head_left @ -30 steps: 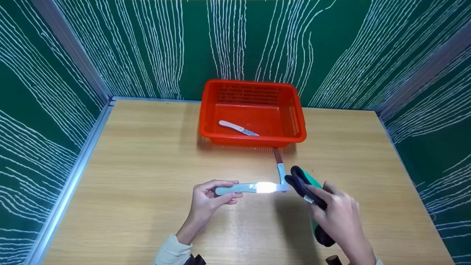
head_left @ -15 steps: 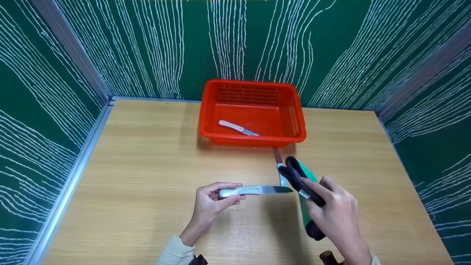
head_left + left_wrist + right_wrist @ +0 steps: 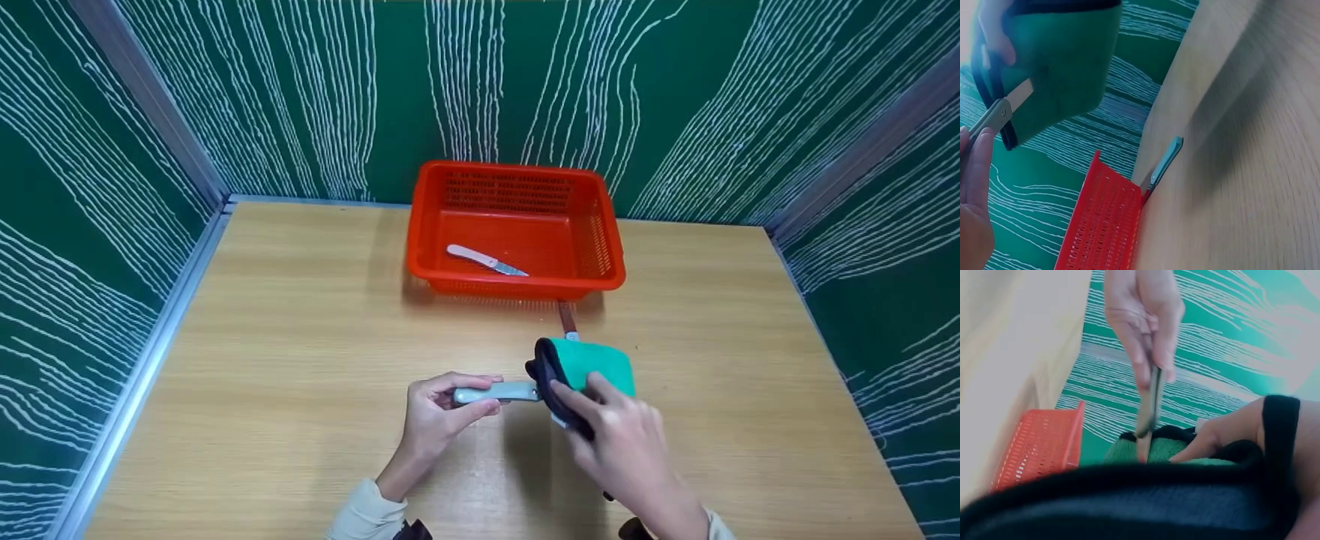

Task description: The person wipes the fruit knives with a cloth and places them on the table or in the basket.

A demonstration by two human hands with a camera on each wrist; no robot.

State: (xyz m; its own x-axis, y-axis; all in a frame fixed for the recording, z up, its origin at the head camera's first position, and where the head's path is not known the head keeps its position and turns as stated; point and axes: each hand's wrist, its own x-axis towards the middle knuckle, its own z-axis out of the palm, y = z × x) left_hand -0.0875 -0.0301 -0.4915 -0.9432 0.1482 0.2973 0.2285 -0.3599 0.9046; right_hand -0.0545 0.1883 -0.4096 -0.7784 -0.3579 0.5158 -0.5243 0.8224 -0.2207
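Note:
My left hand (image 3: 439,427) grips the pale blue handle of a folding knife (image 3: 499,391), its blade unfolded and pointing right. In the head view the blade is hidden behind a green cloth with black edging (image 3: 600,364). The left wrist view shows the bare blade (image 3: 1021,94) overlapping the cloth's green face. My right hand (image 3: 626,446) pinches the folded cloth by its dark border, right at the knife's pivot. Between the cloth and the basket lies a second blue-handled knife (image 3: 1168,159), partly covered by the cloth in the head view.
A red plastic basket (image 3: 517,284) stands at the back of the wooden table (image 3: 300,337). Inside it lies a knife with a pale pink handle (image 3: 471,256). Green walls with white wavy lines (image 3: 397,97) enclose the table on the back and sides.
My right hand has brought the cloth leftward over the knife's blade, which was bare before. The left hand has shifted slightly right, still gripping the knife.

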